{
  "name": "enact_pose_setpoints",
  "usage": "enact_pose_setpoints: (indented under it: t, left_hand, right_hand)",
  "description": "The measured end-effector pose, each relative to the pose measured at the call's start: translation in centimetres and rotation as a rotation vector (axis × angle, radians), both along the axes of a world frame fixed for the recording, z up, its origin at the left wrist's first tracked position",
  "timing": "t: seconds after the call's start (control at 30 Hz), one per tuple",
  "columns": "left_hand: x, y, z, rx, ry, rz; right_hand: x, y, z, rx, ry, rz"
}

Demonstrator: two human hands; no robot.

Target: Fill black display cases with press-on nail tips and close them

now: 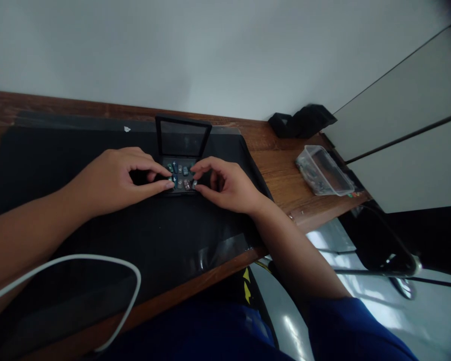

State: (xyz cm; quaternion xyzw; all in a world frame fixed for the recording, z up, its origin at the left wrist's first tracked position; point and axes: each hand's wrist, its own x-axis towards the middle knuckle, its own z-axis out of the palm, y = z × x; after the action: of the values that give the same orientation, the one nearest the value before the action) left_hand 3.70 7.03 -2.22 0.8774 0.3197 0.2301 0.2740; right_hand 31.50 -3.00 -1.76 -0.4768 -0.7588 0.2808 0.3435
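A small black case (184, 191) lies on the dark mat, its framed clear lid (183, 138) tilted up at the back. Inside it, several decorated false nails (185, 171) sit in two rows, in blue, green and silvery tones. My left hand (115, 175) reaches in from the left, thumb and index finger bent together over the leftmost nails. From the right comes my right hand (229, 185), its index finger and thumb curled in at the right end, by a pale nail. Whether the fingertips grip a nail or only touch it is too small to tell.
A clear plastic tub (325, 170) with small packets stands on the wooden desk (270, 160) to the right. Black objects (302, 121) sit behind it against the wall. A white cable (135, 273) loops across the front left. A white scrap (127, 129) lies on the black mat (146, 240).
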Motion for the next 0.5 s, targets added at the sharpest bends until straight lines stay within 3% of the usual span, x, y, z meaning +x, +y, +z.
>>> enact_pose_setpoints:
  t: [0.5]
  left_hand:
    - [-0.08, 0.04, 0.09, 0.05, 0.04, -0.03]
  right_hand:
    - [0.15, 0.03, 0.03, 0.002, -0.004, 0.02]
